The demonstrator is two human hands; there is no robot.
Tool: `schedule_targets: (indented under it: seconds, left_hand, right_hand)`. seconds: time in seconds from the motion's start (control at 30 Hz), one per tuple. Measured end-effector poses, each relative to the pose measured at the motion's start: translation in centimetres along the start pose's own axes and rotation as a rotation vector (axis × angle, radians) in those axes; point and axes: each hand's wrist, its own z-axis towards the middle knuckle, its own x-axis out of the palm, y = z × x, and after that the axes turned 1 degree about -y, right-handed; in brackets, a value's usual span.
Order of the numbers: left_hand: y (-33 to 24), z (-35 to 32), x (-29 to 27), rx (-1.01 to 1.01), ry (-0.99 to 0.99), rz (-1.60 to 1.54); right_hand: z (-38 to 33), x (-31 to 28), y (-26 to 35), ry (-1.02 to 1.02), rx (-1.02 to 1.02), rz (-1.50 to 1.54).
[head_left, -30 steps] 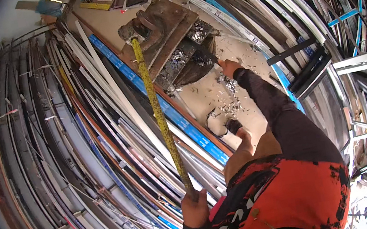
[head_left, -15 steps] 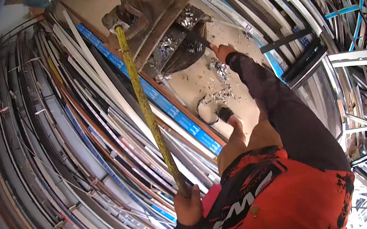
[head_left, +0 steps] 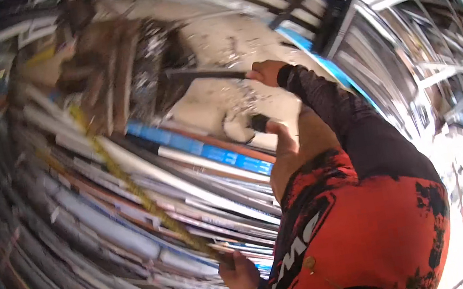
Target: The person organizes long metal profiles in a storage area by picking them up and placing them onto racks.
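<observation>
Both hands (head_left: 240,272) now lower, tape measure (head_left: 130,186) more slanted.

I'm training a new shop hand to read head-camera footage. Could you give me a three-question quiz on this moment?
1. True or false: the left hand holds the near end of a yellow tape measure.
2. What does the right hand grip? A) a dark bar B) a paintbrush C) a cup
3. Fill in: the tape runs over stacked long profiles toward the picture's upper ___.
Key: 1 true; 2 A; 3 left.
</observation>
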Motion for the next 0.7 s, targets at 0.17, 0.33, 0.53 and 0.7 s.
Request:
schedule_targets:
  seconds: [0.17, 0.33, 0.53, 0.7]
  left_hand:
    - [-1.0, -0.6, 0.7, -0.059, 0.006, 0.016]
    - [4.8, 1.8, -8.0, -0.208, -0.026, 0.072]
    - [2.6, 3.2, -1.1, -0.24, -0.299, 0.375]
    - [0.8, 6.6, 5.0, -0.269, -0.392, 0.557]
  right_hand:
    - [-7.0, -1.3, -16.0, -0.13, 0.393, 0.061]
    - [-4.4, 0.2, -29.3, -0.622, 0.632, 0.273]
    - [7.8, -1.3, -35.1, -0.651, 1.152, 0.484]
    - [13.6, -2.7, -41.9, -0.696, 1.269, 0.628]
